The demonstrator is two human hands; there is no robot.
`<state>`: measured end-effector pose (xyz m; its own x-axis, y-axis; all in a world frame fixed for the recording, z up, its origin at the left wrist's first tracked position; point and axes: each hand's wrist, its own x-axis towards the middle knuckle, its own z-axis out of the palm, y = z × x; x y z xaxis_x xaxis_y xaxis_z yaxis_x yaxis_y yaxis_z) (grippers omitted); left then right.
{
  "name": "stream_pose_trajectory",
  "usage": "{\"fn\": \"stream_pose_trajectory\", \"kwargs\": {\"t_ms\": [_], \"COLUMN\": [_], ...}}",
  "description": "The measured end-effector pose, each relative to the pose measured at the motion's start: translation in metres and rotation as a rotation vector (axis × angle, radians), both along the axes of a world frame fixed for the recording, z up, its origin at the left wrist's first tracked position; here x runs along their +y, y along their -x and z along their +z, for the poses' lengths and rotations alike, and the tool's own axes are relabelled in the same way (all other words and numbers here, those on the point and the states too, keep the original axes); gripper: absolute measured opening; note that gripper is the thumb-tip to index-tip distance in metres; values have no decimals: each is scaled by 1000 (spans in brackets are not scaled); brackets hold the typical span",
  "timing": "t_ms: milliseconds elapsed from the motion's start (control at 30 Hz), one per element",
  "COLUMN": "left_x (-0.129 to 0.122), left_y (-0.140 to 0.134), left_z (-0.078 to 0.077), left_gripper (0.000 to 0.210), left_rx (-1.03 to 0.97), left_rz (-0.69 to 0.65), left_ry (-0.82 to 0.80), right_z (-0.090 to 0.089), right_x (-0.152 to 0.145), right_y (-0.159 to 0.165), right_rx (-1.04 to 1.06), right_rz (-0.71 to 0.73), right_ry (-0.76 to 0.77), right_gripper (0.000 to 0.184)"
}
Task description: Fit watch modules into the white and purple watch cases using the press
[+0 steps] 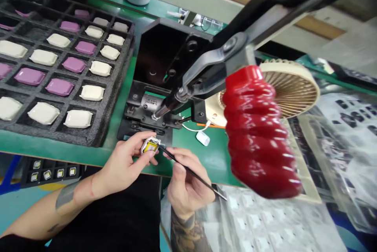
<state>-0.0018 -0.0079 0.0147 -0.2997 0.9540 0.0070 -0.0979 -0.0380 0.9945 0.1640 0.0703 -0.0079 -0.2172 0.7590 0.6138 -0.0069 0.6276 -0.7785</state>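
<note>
Pinched between the thumb and fingers of my left hand is a small white plastic casing, its open side facing up and showing a yellow-edged part inside. My right hand grips a slim black rod-like tool with a bare metal rear end, held like a pen. The tool's front tip meets the casing's right edge; what exactly it touches is too small to make out. Just beyond both hands stands a black toggle-clamp press with a large ribbed red handle.
A grey foam tray at the left holds white and purple casings in its pockets. Below it, a black tray carries several yellow-edged units. A cream fan stands behind the handle. On the green bench lies a small white plug-like piece.
</note>
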Motion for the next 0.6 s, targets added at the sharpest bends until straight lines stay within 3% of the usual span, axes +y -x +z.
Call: {"fn": "stream_pose_trajectory", "kwargs": {"t_ms": [133,300,500,600], "left_x": [-3,-4,-7,-7], "left_y": [0,0,2,3], "left_z": [-6,-7,-9,-12], "left_gripper": [47,51,39,40], "left_rx": [-55,-55,-118,-123], "left_rz": [-15,-43,-58,-44], "left_ry": [12,-2,-79,-73], "right_z": [-7,-5,-2,1], "right_x": [-2,-4,-5,-9], "right_y": [1,5,11,5], "right_rx": [6,40,137,129], "right_rz": [10,46,41,169], "right_ry": [-27,66,458,497], "right_gripper": [25,26,9,13]}}
